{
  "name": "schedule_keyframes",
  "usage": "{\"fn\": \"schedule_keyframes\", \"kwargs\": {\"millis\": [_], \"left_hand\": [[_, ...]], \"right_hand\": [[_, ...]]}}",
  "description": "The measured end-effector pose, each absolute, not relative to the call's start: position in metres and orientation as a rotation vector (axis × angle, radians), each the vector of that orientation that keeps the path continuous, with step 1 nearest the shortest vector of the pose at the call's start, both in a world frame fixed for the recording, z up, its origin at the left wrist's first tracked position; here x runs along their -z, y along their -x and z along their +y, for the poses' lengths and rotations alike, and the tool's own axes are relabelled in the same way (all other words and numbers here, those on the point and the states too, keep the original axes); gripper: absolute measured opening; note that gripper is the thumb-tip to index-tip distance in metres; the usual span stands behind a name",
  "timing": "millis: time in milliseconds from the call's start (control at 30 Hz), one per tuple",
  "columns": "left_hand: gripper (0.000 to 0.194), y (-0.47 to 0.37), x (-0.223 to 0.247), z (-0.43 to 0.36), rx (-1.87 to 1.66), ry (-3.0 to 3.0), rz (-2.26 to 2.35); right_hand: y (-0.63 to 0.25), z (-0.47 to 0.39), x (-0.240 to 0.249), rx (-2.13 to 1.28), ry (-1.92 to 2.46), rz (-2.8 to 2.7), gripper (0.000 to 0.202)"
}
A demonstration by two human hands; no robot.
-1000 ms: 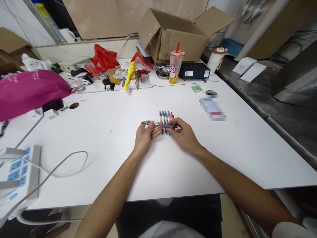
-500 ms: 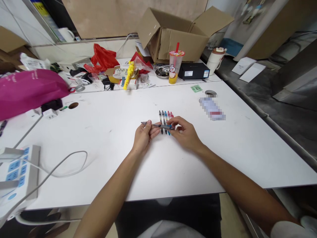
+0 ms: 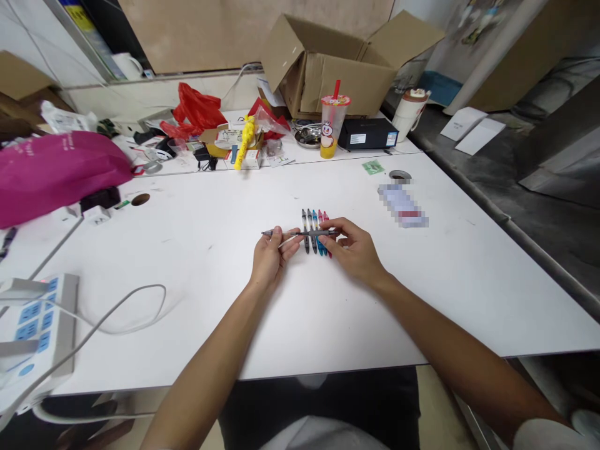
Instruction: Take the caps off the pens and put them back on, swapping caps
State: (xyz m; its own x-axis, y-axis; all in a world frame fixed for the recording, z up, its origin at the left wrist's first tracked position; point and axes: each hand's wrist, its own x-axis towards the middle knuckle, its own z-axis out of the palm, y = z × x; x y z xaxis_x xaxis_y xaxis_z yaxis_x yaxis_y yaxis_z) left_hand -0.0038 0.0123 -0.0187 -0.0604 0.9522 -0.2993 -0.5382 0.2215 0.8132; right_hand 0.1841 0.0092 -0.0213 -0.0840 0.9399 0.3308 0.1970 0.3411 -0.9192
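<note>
A grey and black pen (image 3: 319, 233) is held level between my hands, above the table. My left hand (image 3: 269, 257) pinches its clear rear barrel (image 3: 267, 233) between thumb and fingers. At the other end, my right hand (image 3: 357, 251) grips the grey front section. A thin dark stretch, which looks like the refill, shows between the two parts. Just behind and beneath lie several pens side by side: black ones (image 3: 307, 244), blue ones (image 3: 315, 215) and pink ones (image 3: 325, 216). My hands and the held pen partly cover this row.
A roll of tape (image 3: 400, 175), a green packet (image 3: 373, 167) and a blurred flat item (image 3: 402, 205) lie to the right. Farther back stand a drink cup (image 3: 327, 134), a black box (image 3: 365, 134) and an open carton (image 3: 347, 81). A power strip (image 3: 65, 319) with cables is at left.
My hands have drawn slightly apart, and the pen's two parts with them. The thin dark stretch between them now shows, and the pen is more level.
</note>
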Motion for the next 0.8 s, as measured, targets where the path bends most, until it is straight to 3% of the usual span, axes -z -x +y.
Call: {"fn": "schedule_keyframes", "kwargs": {"millis": [300, 467, 633, 800], "left_hand": [[0.015, 0.012, 0.017, 0.018, -1.436, -0.444, 1.021], [0.015, 0.013, 0.019, 0.018, -1.459, -0.502, 1.032], [0.030, 0.010, 0.021, 0.014, -1.440, -0.648, 1.013], [0.037, 0.008, 0.022, 0.012, -1.408, -0.719, 1.007]], "right_hand": [[-0.200, 0.020, 0.014, -0.826, 1.068, -1.317, 0.032], [-0.204, 0.026, 0.017, -0.966, 1.053, -1.229, 0.031], [-0.197, 0.024, 0.028, -1.149, 1.050, -1.251, 0.019], [-0.190, 0.020, 0.038, -1.112, 1.144, -1.457, 0.027]]}}
